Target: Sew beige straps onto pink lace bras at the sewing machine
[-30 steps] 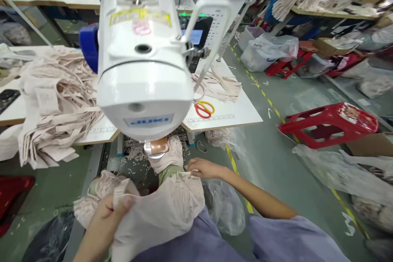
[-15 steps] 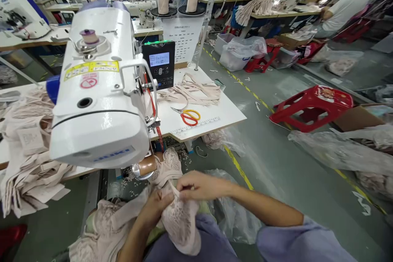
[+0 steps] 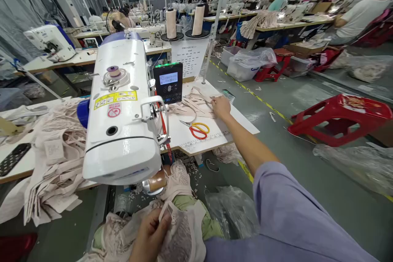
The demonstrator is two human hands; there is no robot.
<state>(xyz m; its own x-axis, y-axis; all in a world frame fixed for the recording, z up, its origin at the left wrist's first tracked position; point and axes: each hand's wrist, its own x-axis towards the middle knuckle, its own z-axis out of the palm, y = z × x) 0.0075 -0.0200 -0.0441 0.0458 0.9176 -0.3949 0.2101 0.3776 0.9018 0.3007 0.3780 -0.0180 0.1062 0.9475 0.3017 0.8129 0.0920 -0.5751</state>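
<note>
My left hand (image 3: 152,231) pinches the lace garment (image 3: 181,235); my right hand (image 3: 221,107) curls at the strips (image 3: 199,108), hold unclear to me; overlapping, they could tangle if pulled.

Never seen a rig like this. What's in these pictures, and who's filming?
There is no robot: a person works bare-handed, filmed by a camera on their own head, looking forward and down. The big white thing is a sewing machine, with a small screen beside it. On the white table lie pale fabric strips and scissors with red and yellow handles. The left hand holds a pale lace garment low in the view. The right hand is stretched out at the strips; whether it grips any is hard to tell.
</note>
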